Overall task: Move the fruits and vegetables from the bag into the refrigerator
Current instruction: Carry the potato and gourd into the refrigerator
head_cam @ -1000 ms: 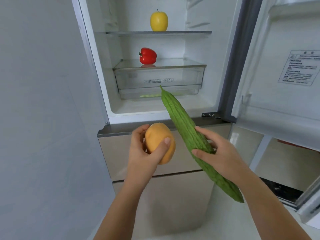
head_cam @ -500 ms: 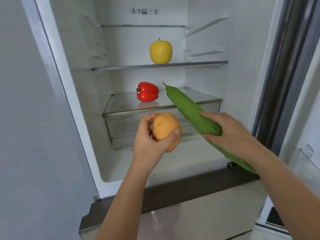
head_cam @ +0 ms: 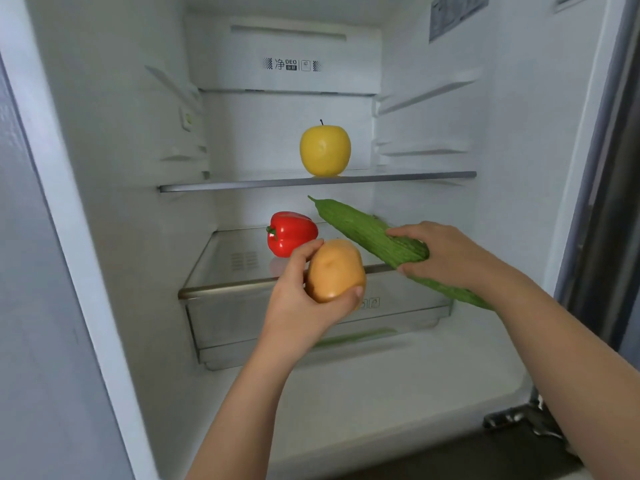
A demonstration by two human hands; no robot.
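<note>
The refrigerator (head_cam: 429, 375) stands open in front of me. My left hand (head_cam: 304, 303) grips a tan potato (head_cam: 335, 270) just in front of the lower glass shelf (head_cam: 235, 258). My right hand (head_cam: 446, 254) holds a long bumpy green gourd (head_cam: 360, 226) around its middle; its tip points up and left over that shelf, its tail hangs below my wrist. A red bell pepper (head_cam: 290, 233) sits on the lower shelf behind the potato. A yellow apple (head_cam: 325, 149) rests on the upper glass shelf (head_cam: 415, 175). The bag is out of view.
Below the lower shelf is a clear crisper drawer (head_cam: 242, 327) with something green lying inside. The fridge floor under the drawer is bare white. A grey wall (head_cam: 31, 306) borders the left side, and the dark door edge (head_cam: 602, 202) runs down the right.
I have come closer to the fridge. Both hands have risen and pushed forward, so the potato and gourd now reach the lower shelf's front edge.
</note>
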